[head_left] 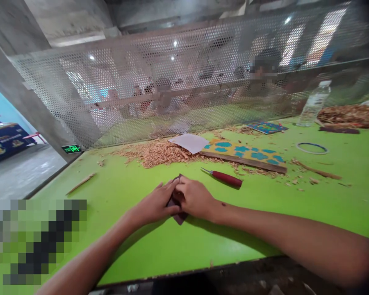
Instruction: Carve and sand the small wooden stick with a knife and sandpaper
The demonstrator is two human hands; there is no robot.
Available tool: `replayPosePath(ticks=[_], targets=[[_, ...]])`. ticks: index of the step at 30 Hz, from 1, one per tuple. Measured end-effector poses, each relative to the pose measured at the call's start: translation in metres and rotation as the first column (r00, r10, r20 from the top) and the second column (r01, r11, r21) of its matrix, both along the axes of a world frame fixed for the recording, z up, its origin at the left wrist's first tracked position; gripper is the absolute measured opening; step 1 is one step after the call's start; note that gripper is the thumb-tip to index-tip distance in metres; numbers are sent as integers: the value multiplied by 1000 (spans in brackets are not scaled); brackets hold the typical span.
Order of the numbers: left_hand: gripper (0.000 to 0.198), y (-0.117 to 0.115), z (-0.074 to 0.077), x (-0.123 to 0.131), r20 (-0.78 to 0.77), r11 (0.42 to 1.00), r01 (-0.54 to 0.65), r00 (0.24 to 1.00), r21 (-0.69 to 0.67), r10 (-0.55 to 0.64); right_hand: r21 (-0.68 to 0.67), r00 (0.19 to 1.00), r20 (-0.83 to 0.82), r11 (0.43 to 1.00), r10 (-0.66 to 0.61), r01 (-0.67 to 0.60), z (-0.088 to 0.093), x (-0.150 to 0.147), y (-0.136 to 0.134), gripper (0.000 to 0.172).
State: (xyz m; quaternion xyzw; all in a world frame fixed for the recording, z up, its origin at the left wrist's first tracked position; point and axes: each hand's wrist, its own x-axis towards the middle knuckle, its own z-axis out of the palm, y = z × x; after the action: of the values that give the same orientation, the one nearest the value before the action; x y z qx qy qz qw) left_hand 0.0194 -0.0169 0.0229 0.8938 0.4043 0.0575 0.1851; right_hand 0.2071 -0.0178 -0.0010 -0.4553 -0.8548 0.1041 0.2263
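Note:
A small dark maroon sheet (180, 218), which looks like sandpaper, lies on the green table under both hands. My left hand (155, 205) rests on its left side with fingers stretched out and thumb pointing right. My right hand (197, 198) is closed over the sheet, fingertips curled down beside the left fingers. Whatever it pinches is hidden between the hands. Just beyond the right hand lies a carving knife (226, 179) with a red handle, its short blade pointing left.
Wood shavings (156, 153) are heaped before the perforated screen (117, 98). A white paper (190, 143) and a painted board (244, 155) lie there. A thin stick (80, 183) is on the left. On the right are a bottle (315, 104), a tape ring (312, 148) and a wood strip (320, 171).

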Motion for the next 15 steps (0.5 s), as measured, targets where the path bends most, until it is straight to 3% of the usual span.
replayPosePath(ticks=[2,6,9,13,15], targets=[[75,0,0,0,-4,1000,4,1000,0,-4,9,998,5,998,55,-55,0,0,0,14],[82,1,-2,-2,35,1000,15,999,15,-16,7,996,30,997,-78,78,1,1,1,21],[75,1,-2,-3,43,1000,17,999,17,-18,9,998,29,998,60,-61,1,1,1,14],[77,0,-1,-2,24,1000,7,1000,3,-7,-18,998,-18,998,-61,61,0,1,2,16],[78,0,0,-2,19,1000,8,1000,2,-8,-23,998,-59,1000,-2,1,-1,1,2,13]])
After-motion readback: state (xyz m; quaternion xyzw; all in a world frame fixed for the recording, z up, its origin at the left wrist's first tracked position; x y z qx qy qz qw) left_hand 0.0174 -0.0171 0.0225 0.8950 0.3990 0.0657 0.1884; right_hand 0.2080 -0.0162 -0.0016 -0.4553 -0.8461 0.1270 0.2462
